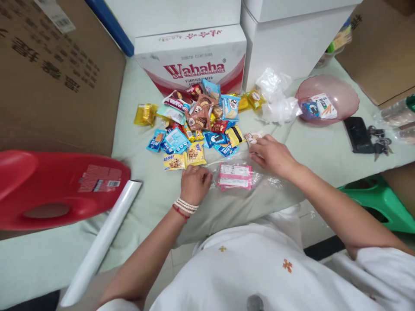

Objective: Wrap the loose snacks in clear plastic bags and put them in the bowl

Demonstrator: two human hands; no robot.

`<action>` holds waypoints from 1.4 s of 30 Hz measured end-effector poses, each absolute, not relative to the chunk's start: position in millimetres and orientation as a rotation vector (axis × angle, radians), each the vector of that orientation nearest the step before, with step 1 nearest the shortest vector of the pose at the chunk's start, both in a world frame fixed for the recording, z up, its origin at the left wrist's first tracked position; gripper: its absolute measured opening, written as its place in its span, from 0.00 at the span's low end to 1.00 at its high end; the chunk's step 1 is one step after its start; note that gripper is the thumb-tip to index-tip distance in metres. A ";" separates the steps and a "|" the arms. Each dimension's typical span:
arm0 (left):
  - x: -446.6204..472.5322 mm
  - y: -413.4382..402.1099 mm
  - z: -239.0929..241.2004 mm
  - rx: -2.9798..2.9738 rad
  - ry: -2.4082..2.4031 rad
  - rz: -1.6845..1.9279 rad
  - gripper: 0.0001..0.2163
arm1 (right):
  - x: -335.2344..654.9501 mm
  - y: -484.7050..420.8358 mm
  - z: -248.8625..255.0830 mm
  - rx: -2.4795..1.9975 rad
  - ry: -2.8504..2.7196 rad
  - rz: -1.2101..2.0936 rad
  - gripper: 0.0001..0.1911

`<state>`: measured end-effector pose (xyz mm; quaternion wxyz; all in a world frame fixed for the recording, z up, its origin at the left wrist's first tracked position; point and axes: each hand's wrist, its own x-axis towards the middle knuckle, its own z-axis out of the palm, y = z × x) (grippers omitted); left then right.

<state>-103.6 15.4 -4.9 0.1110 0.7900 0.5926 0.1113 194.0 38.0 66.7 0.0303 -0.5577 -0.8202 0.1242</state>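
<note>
Nearest the near edge of the pale green cloth-covered table lay a white roll of plastic film on a slant, with a big red moulded plastic piece over the left edge beside it. Just past that, the left hand, beaded bracelets on the wrist, was curled up with its fingertips pinching the left side of a clear plastic bag. A flat pink-and-white snack packet sat inside the bag. The right hand was half closed, fingers bent down onto the bag's far-right side, just beside a small beige wrapper. Couldn't tell if it actually gripped the plastic. Behind both hands, mid-table, was a heap of small colourful snack packets. Toward the right edge a black phone lay next to a bunch of keys, then a pink plastic bowl holding two packets. At the far edge stood a white-and-red Wahaha carton
</note>
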 end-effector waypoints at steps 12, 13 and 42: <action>-95.4 8.4 -14.3 2.254 1.850 0.399 0.14 | 142.4 66.6 75.6 -1.398 -2.726 0.442 0.13; -95.0 8.0 -14.5 2.256 1.850 0.400 0.14 | 140.6 57.8 81.6 -1.397 -2.791 0.454 0.13; -122.7 -28.8 23.1 2.009 1.698 0.588 0.07 | 163.3 -36.7 30.3 -1.019 -2.587 0.739 0.22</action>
